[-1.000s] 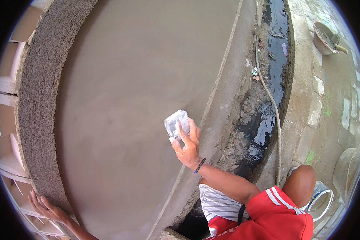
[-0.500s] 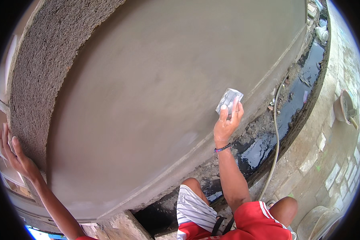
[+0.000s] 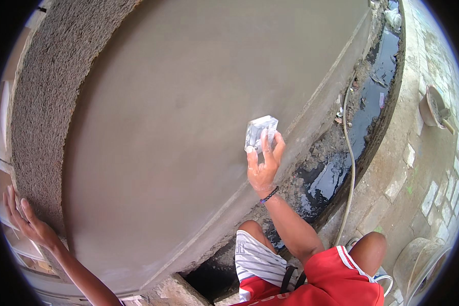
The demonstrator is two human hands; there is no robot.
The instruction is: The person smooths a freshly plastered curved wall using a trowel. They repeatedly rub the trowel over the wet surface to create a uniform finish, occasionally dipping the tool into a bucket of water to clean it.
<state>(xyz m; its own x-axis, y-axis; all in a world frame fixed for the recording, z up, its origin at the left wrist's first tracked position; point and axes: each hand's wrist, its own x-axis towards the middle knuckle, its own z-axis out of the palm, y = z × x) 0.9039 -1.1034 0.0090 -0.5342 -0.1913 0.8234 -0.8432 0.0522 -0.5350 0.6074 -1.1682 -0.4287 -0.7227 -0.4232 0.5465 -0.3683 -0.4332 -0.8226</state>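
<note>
Clearly, the right hand has its fingers bent around the lower end of a white-and-grey block, thumb and fingertips gripping it just right of the frame's centre. The left hand, at the lower left, is spread open and holds nothing; it lies by the edge of a rough grey band, though exact contact is hard to tell. The block's free end points toward the top of the frame, and its longer side seems to run up and down, leaning slightly right; the fingers partly hide it. Behind it stretches a smooth grey cement face; whether the block touches that face is unclear. A dark bracelet circles the right wrist. Striped shorts and a red shirt fill the lower edge. Beyond a narrow ledge, a ditch of dark water runs from lower centre to upper right, with a pale hose curving along it. Paving covers the right side, where a basin holds a tool, its handle jutting out.
</note>
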